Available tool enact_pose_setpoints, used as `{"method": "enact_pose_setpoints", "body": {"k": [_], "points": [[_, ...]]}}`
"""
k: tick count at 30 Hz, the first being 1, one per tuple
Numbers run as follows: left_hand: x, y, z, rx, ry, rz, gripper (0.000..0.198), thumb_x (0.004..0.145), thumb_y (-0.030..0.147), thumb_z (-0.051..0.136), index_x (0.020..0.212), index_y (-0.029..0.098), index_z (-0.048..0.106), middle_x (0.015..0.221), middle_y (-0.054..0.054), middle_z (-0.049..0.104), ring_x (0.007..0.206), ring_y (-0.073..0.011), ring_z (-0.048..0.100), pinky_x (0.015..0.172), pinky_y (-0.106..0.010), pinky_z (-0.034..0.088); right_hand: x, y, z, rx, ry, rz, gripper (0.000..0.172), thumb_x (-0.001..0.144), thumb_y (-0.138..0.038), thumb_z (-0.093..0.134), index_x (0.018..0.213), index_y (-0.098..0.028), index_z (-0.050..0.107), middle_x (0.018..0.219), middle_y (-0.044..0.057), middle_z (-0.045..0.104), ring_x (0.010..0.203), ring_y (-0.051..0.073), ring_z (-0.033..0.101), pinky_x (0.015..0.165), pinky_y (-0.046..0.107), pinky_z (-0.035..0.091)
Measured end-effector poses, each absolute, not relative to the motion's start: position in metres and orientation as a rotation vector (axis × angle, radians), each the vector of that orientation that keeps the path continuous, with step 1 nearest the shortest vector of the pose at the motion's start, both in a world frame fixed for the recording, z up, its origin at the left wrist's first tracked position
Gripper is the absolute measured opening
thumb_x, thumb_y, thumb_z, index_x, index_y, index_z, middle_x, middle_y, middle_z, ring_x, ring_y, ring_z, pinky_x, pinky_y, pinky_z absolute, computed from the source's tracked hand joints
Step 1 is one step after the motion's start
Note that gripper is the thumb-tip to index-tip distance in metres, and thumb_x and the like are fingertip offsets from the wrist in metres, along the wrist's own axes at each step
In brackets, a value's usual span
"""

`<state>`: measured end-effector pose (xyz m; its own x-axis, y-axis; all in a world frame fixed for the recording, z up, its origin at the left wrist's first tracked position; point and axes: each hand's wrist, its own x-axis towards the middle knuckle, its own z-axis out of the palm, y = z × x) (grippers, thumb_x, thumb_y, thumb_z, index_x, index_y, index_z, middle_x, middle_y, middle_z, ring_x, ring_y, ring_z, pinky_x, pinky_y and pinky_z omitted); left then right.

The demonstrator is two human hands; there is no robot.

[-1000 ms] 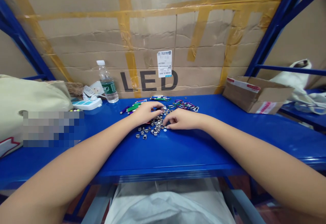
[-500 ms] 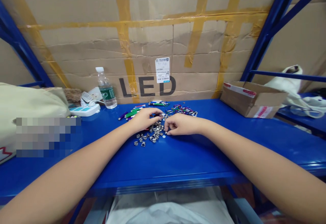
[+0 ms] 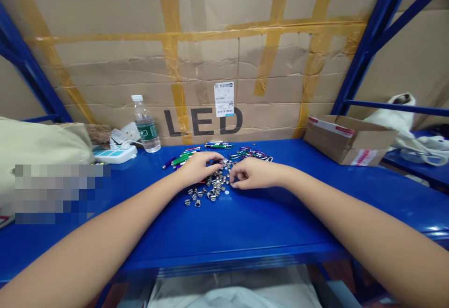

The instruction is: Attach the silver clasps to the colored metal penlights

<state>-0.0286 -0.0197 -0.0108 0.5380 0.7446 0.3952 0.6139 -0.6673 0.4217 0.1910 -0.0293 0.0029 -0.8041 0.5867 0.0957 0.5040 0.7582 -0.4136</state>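
Small metal pieces (image 3: 214,189) lay at the frame's centre on the blue table (image 3: 224,231). The left hand (image 3: 201,166) arched at their upper left, the right hand (image 3: 254,173) curled at their right; whether either gripped a piece could not be told.

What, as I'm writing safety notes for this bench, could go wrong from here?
Loose metal pieces lie right by the left hand and right hand, so a brushing finger might scatter some.
The coloured clips lie just beyond the right hand, so metal pieces could get mixed among them.
The bottle stands close to the power strip; if it tipped and leaked, the strip might get wet.
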Motion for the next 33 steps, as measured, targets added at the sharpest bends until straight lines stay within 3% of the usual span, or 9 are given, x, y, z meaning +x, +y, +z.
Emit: {"method": "enact_pose_setpoints", "body": {"k": [7,14,18,21,24,28,33], "points": [[-0.025,-0.026,-0.008,2.475,1.103,0.85,0.019,0.084,0.025,0.056,0.098,0.021,0.068,0.098,-0.002,0.073,0.091,-0.0173,0.065,0.084,-0.03,0.05,0.189,-0.023,0.002,-0.856,-2.231,0.403,0.022,0.082,-0.032,0.058,0.093,-0.016,0.067,0.053,-0.006,0.046,0.049,0.008,0.041,0.051,0.023,0.033],[-0.024,-0.028,-0.008,2.423,1.055,0.872,0.019,0.084,0.031,0.058,0.097,0.02,0.068,0.095,-0.002,0.073,0.088,-0.0176,0.066,0.078,-0.028,0.051,0.186,-0.021,-0.005,-0.816,-2.238,0.421,0.02,0.084,-0.03,0.058,0.095,-0.017,0.067,0.056,-0.005,0.049,0.053,0.009,0.046,0.055,0.023,0.035],[-0.025,-0.027,-0.006,2.438,1.093,0.889,0.019,0.084,0.03,0.057,0.097,0.02,0.068,0.096,-0.002,0.073,0.09,-0.0175,0.065,0.079,-0.029,0.051,0.184,-0.023,-0.005,-0.809,-2.207,0.369,0.031,0.083,-0.028,0.059,0.111,-0.017,0.06,0.06,-0.005,0.051,0.057,0.011,0.048,0.056,0.024,0.036],[-0.029,-0.023,-0.005,2.448,1.127,0.939,0.021,0.084,0.029,0.056,0.098,0.02,0.068,0.099,-0.002,0.072,0.091,-0.018,0.065,0.081,-0.03,0.051,0.176,-0.026,-0.005,-0.842,-2.207,0.258,0.023,0.084,-0.028,0.058,0.104,-0.017,0.06,0.065,-0.002,0.055,0.059,0.011,0.05,0.057,0.024,0.037],[-0.035,-0.016,-0.007,2.425,1.154,1.017,0.02,0.083,0.027,0.056,0.097,0.02,0.068,0.1,-0.002,0.072,0.093,-0.0188,0.065,0.084,-0.032,0.051,0.162,-0.031,-0.007,-0.773,-2.405,0.152,0.011,0.083,-0.027,0.059,0.088,-0.018,0.065,0.08,0.003,0.064,0.074,0.015,0.057,0.068,0.028,0.042],[-0.039,-0.011,-0.01,2.398,1.167,1.065,0.019,0.082,0.025,0.057,0.097,0.02,0.068,0.1,-0.002,0.072,0.095,-0.0192,0.065,0.086,-0.033,0.051,0.145,-0.034,-0.012,-0.678,-2.59,0.02,0.016,0.084,-0.028,0.06,0.093,-0.018,0.069,0.102,0.009,0.066,0.097,0.023,0.057,0.086,0.037,0.044],[-0.04,-0.011,-0.007,2.391,1.206,1.05,0.018,0.082,0.022,0.057,0.096,0.019,0.069,0.101,-0.002,0.073,0.095,-0.0187,0.066,0.086,-0.032,0.051,0.135,-0.036,-0.017,-0.685,-2.635,-0.077,0.019,0.087,-0.028,0.058,0.095,-0.02,0.072,0.102,0.009,0.065,0.095,0.023,0.057,0.085,0.038,0.044]]}}
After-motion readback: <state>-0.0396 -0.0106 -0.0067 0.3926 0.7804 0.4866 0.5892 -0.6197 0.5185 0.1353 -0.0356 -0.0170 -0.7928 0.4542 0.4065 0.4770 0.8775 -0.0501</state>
